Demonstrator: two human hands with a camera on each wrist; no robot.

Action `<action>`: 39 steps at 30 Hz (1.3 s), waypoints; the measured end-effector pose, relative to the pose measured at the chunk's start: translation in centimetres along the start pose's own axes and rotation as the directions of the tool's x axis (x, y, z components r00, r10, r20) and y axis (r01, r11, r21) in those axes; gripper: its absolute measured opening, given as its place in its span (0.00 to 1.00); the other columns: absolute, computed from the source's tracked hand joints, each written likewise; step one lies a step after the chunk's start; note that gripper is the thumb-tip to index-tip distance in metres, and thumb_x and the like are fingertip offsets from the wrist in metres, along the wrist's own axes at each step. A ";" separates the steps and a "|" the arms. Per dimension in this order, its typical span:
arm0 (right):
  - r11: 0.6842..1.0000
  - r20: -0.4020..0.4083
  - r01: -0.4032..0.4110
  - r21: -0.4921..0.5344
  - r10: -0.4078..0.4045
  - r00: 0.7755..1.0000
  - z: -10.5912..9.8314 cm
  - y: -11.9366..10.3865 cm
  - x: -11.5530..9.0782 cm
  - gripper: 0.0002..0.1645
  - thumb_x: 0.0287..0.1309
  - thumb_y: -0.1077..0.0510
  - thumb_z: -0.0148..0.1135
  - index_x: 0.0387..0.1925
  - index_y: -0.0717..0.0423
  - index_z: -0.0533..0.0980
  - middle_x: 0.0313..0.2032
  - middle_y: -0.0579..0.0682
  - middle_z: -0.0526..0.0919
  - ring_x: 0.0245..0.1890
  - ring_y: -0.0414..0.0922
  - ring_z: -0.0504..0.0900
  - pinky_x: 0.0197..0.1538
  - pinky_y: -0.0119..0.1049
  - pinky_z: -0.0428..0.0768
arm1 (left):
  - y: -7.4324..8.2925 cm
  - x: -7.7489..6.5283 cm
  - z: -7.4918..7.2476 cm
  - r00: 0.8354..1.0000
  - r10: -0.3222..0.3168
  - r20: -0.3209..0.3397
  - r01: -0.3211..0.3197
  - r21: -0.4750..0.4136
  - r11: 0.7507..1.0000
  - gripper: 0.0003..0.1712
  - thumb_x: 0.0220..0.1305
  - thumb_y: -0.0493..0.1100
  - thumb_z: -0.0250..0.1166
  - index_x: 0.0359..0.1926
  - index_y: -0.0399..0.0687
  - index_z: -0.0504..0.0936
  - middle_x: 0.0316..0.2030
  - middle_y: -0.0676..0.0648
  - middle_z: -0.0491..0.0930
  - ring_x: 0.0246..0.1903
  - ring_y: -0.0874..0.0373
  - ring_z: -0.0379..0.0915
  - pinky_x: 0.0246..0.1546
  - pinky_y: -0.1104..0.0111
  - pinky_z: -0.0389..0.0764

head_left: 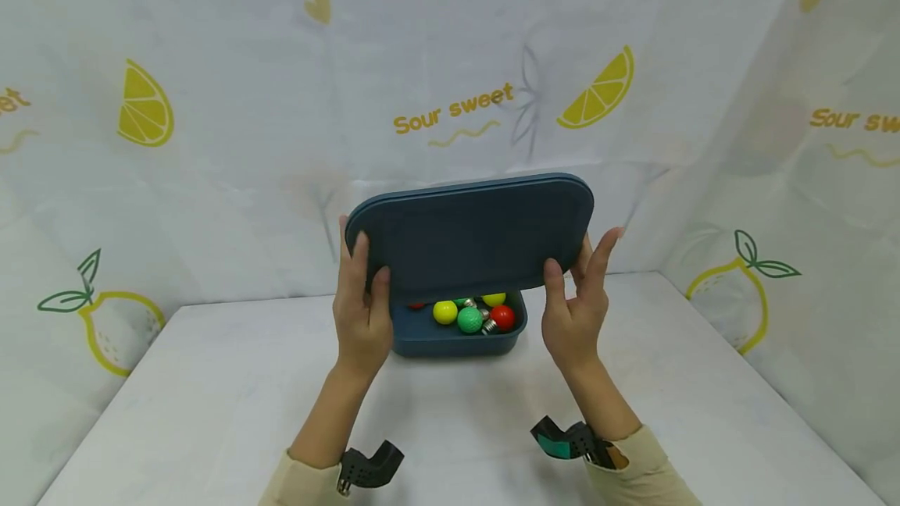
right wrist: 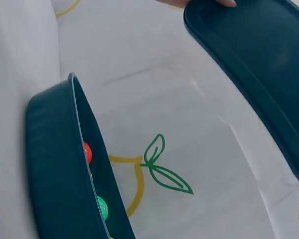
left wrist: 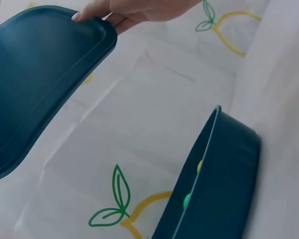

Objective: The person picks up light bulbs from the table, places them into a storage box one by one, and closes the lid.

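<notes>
Both hands hold up a dark blue oblong lid [head_left: 471, 236] with rounded corners, tilted so its broad face is toward the head camera. My left hand [head_left: 362, 318] grips its left end, and my right hand [head_left: 578, 315] grips the right end, thumbs on the near face. Behind and below the lid stands a matching dark blue box [head_left: 453, 345] on the table, apart from the lid. Inside lie small bulb-like pieces with ridged metal-looking ends: a yellow one [head_left: 445, 312], a green one [head_left: 470, 320] and a red one [head_left: 502, 317], among others. The lid hides the box's far part.
The box stands on a white table [head_left: 246, 397]. White sheeting [head_left: 246, 139] printed with lemons and lettering hangs behind the table and at its sides. A dark wrist mount [head_left: 371, 465] sits on the left wrist, and another mount [head_left: 573, 440] on the right.
</notes>
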State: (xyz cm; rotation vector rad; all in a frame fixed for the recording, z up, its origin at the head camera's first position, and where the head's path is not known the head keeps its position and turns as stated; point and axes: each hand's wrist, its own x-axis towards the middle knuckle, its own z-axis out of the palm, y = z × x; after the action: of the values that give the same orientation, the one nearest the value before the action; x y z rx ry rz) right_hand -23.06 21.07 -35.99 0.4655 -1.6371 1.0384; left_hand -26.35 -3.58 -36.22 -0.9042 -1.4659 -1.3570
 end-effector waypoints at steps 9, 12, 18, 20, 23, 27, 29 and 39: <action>0.985 0.079 0.004 -0.171 0.009 0.997 0.4 0.4 -0.3 0.40 0.72 0.49 0.58 0.79 0.50 0.56 0.65 0.67 0.67 0.64 0.50 0.68 0.67 0.23 0.68 | 0.2 0.0 -0.3 0.994 -0.087 0.068 0.074 0.180 0.981 0.35 0.65 0.27 0.61 0.73 0.45 0.70 0.79 0.32 0.45 0.81 0.43 0.42 0.78 0.65 0.55; 0.987 0.054 -0.014 -0.158 0.022 0.998 0.4 0.7 -0.5 0.41 0.70 0.46 0.61 0.77 0.56 0.60 0.56 0.71 0.70 0.54 0.49 0.69 0.59 0.22 0.68 | 0.2 0.0 -0.3 0.992 -0.089 0.086 0.069 0.214 0.974 0.37 0.64 0.29 0.64 0.73 0.44 0.69 0.80 0.32 0.45 0.80 0.39 0.43 0.77 0.64 0.58; 0.993 -0.032 0.027 -0.115 -0.031 0.999 0.5 1.0 -0.5 0.39 0.68 0.42 0.60 0.72 0.60 0.67 0.36 0.69 0.69 0.37 0.44 0.63 0.42 0.29 0.61 | -0.4 -0.3 -0.7 0.994 -0.042 0.105 0.021 0.200 0.980 0.34 0.65 0.37 0.64 0.72 0.42 0.70 0.79 0.32 0.46 0.80 0.38 0.45 0.77 0.64 0.58; 0.994 -0.043 0.027 -0.102 -0.031 0.999 0.6 0.9 -0.5 0.37 0.68 0.46 0.61 0.71 0.61 0.69 0.35 0.69 0.69 0.36 0.43 0.62 0.40 0.30 0.60 | -0.7 -0.4 -0.8 0.994 -0.021 0.104 0.002 0.182 0.983 0.32 0.66 0.41 0.63 0.70 0.40 0.72 0.79 0.32 0.49 0.79 0.37 0.48 0.77 0.65 0.59; 0.996 -0.017 -0.009 -0.094 0.008 1.000 0.7 0.8 -0.7 0.38 0.63 0.55 0.62 0.72 0.61 0.66 0.40 0.69 0.71 0.39 0.44 0.65 0.44 0.30 0.62 | -1.1 -0.6 -0.7 0.994 -0.027 0.104 0.008 0.173 0.985 0.32 0.65 0.41 0.62 0.70 0.40 0.72 0.79 0.33 0.50 0.78 0.38 0.50 0.77 0.66 0.60; 0.991 0.057 -0.101 -0.093 0.107 0.993 0.9 1.0 -1.2 0.47 0.59 0.65 0.64 0.77 0.60 0.56 0.59 0.68 0.71 0.56 0.52 0.70 0.61 0.30 0.67 | -1.4 -1.0 -0.4 0.986 -0.126 0.111 0.100 0.216 0.971 0.36 0.64 0.38 0.63 0.73 0.44 0.69 0.80 0.37 0.49 0.79 0.41 0.49 0.77 0.60 0.61; 0.982 0.099 -0.155 -0.104 0.165 0.981 1.1 1.1 -1.5 0.51 0.59 0.65 0.65 0.79 0.59 0.52 0.67 0.66 0.67 0.64 0.55 0.68 0.68 0.37 0.67 | -1.5 -1.3 -0.3 0.974 -0.193 0.117 0.159 0.248 0.956 0.39 0.64 0.38 0.64 0.76 0.47 0.65 0.80 0.38 0.48 0.79 0.42 0.49 0.76 0.52 0.63; 0.914 0.222 -0.349 -0.206 0.391 0.893 2.0 2.9 -3.7 0.52 0.64 0.56 0.66 0.80 0.60 0.47 0.79 0.60 0.54 0.79 0.57 0.55 0.76 0.62 0.59 | -3.9 -3.6 -0.4 0.861 -0.474 0.186 0.377 0.391 0.839 0.47 0.67 0.48 0.63 0.81 0.55 0.49 0.79 0.37 0.49 0.78 0.38 0.51 0.72 0.39 0.63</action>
State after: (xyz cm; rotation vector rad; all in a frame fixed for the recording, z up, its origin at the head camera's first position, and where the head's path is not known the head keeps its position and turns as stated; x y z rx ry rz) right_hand -25.16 20.25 -40.60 0.1841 -2.0839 1.1462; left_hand -28.81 -4.22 -40.83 -0.5656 -2.1479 -1.2551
